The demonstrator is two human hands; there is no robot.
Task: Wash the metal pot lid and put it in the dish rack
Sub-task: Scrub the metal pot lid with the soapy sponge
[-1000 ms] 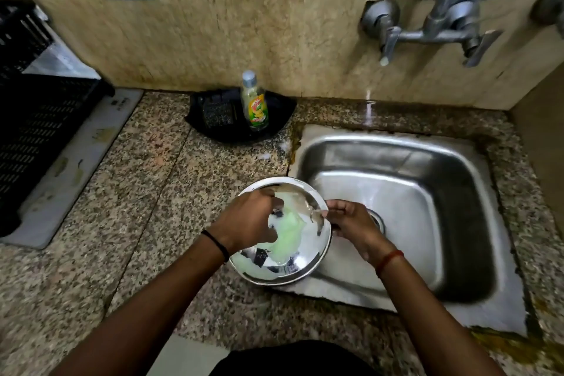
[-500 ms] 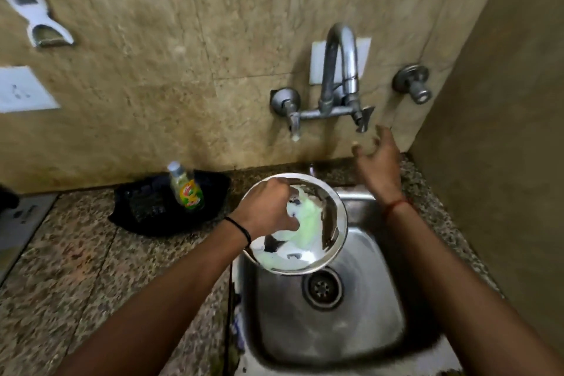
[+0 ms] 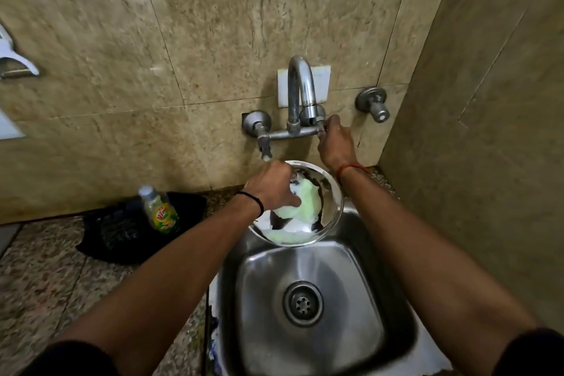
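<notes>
The round metal pot lid [image 3: 331, 210] hangs tilted over the back edge of the steel sink [image 3: 351, 278], its shiny inner face toward me. My left hand [image 3: 273, 186] grips the lid's left rim and presses a pale green soapy scrubber [image 3: 305, 201] against the inside. My right hand [image 3: 334, 140] is raised to the wall tap [image 3: 300, 94], fingers closed on its right handle. No water runs from the spout. The dish rack is out of view.
A dish soap bottle [image 3: 160, 210] stands on a black corner tray [image 3: 122, 229] left of the sink, on the granite counter [image 3: 45, 284]. A second valve [image 3: 374, 104] sits on the wall at right. A side wall [image 3: 488, 131] closes in the right.
My right hand let go of the lid, rose and took hold of the tap's right handle. My left hand carried the lid and scrubber from the counter edge over the sink. My view tilted up.
</notes>
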